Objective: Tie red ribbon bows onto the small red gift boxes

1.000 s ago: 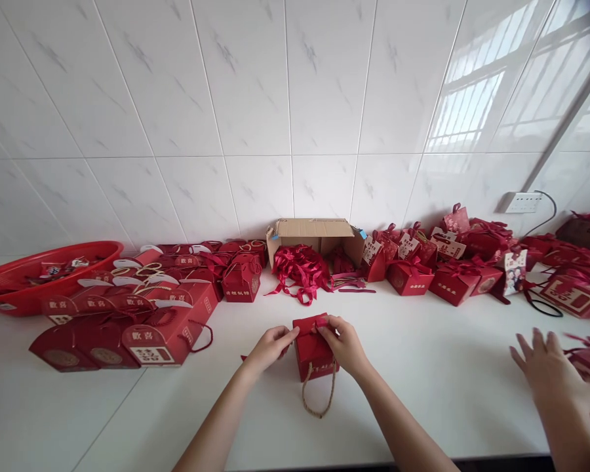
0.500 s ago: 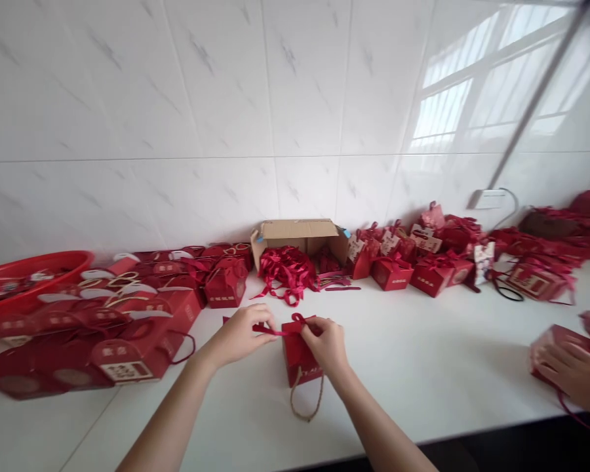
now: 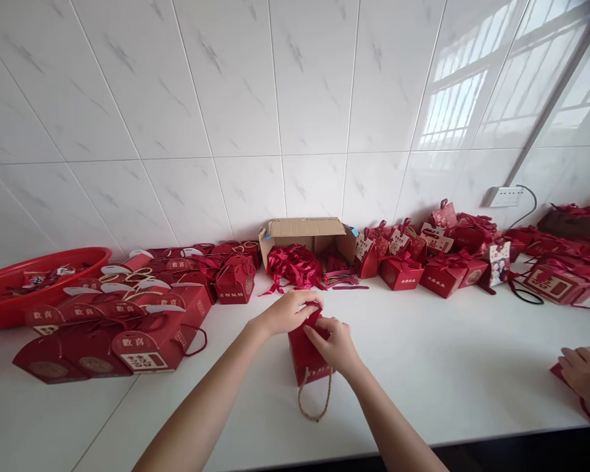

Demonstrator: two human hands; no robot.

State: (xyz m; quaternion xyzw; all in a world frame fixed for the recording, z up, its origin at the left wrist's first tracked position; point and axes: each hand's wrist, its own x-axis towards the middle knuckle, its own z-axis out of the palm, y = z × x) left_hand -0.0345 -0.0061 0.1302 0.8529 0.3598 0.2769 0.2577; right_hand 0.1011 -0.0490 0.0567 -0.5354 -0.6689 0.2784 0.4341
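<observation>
A small red gift box [image 3: 302,354] with a twisted rope handle [image 3: 314,417] stands on the white table in front of me. My left hand [image 3: 290,312] reaches over the far top edge of the box, its fingers bent and closed around red ribbon that is mostly hidden. At the top of the same box, my right hand [image 3: 335,344] pinches the ribbon with thumb and fingers. Both hands are close together, and what lies between the fingertips is hard to see. Loose red ribbons [image 3: 295,265] spill from an open cardboard box [image 3: 305,227] behind.
Rows of red gift boxes [image 3: 147,341] stand at the left, beside a red basin [image 3: 86,259]. More ribbon-tied boxes [image 3: 400,272] line the wall to the right. A co-worker's hand [image 3: 587,377] rests on a box at the right edge. A power strip [image 3: 505,196] is on the wall.
My left hand has moved right, from beside the box to over its top. The ribbon stretched between my hands is now mostly hidden. The view has shifted slightly left.
</observation>
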